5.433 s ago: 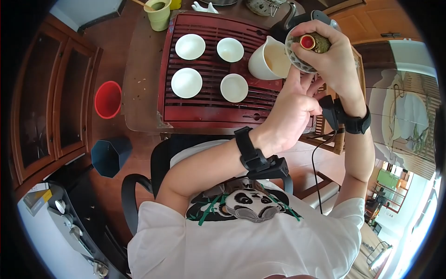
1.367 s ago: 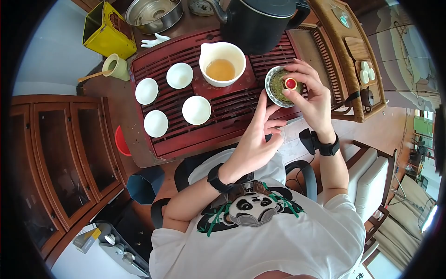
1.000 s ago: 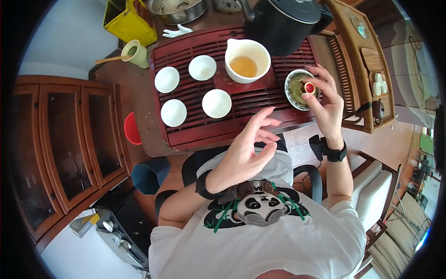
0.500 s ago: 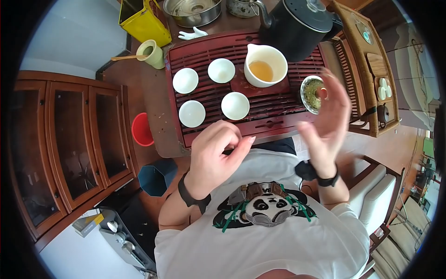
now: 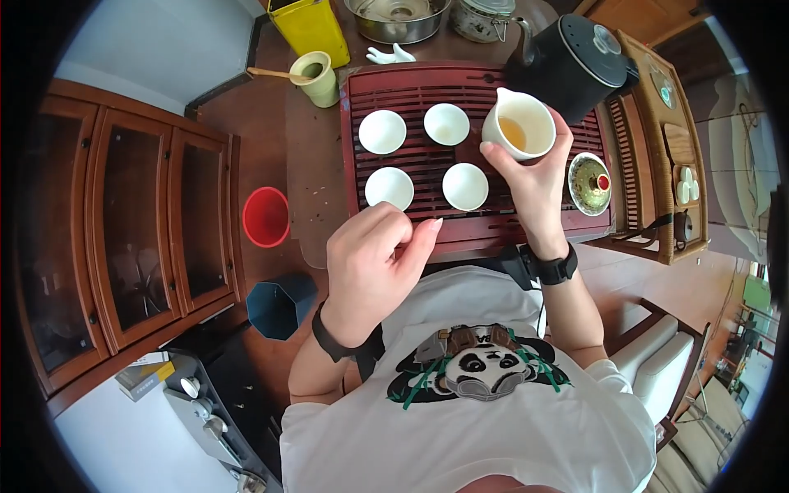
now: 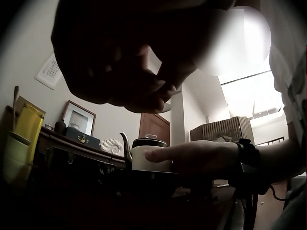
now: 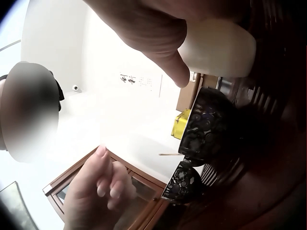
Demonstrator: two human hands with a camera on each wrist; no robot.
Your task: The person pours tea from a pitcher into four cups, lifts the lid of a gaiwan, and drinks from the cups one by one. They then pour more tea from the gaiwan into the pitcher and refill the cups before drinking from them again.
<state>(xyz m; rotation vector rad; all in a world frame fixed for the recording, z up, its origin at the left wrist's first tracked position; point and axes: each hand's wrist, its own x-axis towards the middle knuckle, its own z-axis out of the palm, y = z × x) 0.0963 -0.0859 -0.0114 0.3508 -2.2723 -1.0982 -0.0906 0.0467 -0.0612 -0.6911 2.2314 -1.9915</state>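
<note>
We grip the white pitcher [image 5: 519, 125] with our right hand [image 5: 530, 177], thumb on its near left wall and fingers curled round the far right side; it is a round, glossy white vessel with amber tea pooled in its bottom, sitting just ahead of that hand over the red slatted tray [image 5: 411, 82]. It stands upright, its long axis vertical, with the small pouring lip pointing away from us. Our left hand [image 5: 370, 263] hovers nearer our chest, loosely curled, thumb against fingertips, holding nothing we can see.
</note>
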